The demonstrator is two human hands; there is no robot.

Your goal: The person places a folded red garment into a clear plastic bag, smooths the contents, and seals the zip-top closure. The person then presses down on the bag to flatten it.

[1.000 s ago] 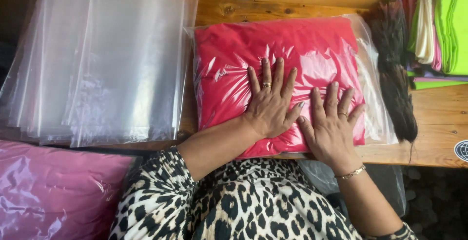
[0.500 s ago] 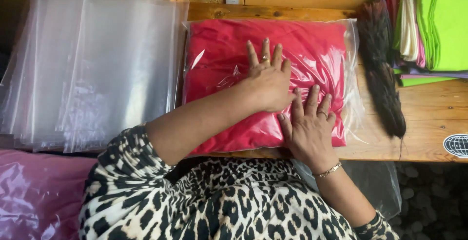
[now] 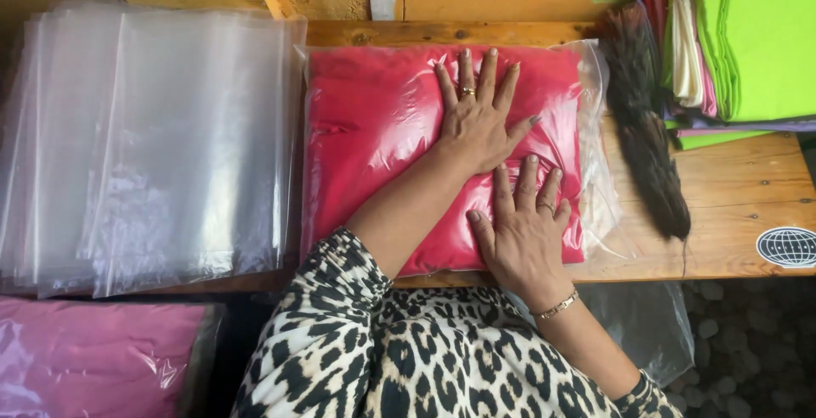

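I note left hand [image 3: 478, 121] and right hand [image 3: 523, 235] both flat, fingers spread, pressing the bagged red cloth [image 3: 374, 138] on the wooden bench [image 3: 722, 223]; hard pressing risks splitting the bag

Red cloth [image 3: 374, 129] is sheathed in glossy, crinkled clear plastic [image 3: 595, 87]. A stack of smooth clear plastic bags [image 3: 153, 138] is laid on the matt, grainy wooden tabletop [image 3: 722, 189]. Matt green cloth [image 3: 765, 36] is folded.
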